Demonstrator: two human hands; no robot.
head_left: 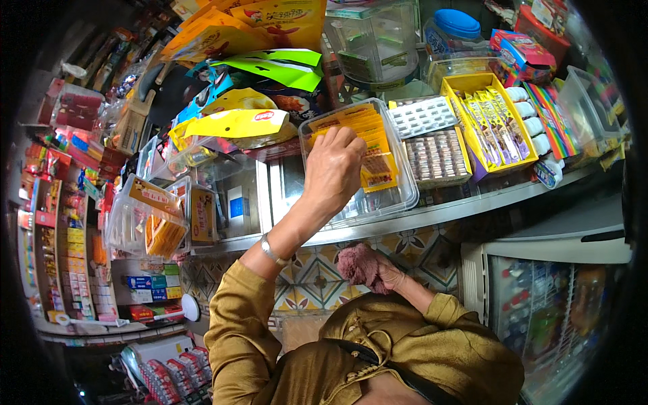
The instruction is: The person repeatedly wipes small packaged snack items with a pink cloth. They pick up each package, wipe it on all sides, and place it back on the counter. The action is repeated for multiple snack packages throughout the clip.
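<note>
My left hand (pixel 335 164) reaches into a clear plastic box (pixel 400 205) on the glass counter. Its bent fingers press among yellow snack packets (pixel 377 167) standing in a row; the fingertips are hidden, so whether they pinch one is unclear. The box's near end shows bare plastic beside the packets. Low by my body, my right hand (pixel 392 273) grips a crumpled pink cloth (pixel 360 266) above the patterned floor tiles.
Right of the box stand a carton of small rolls (pixel 438 156), a blister sheet (pixel 424 117) and a yellow carton of wrapped sticks (pixel 491 126). Bagged snacks (pixel 243 124) crowd the left. Clear bins (pixel 121 223) sit at the counter's left end. A glass-door fridge (pixel 547 304) stands at right.
</note>
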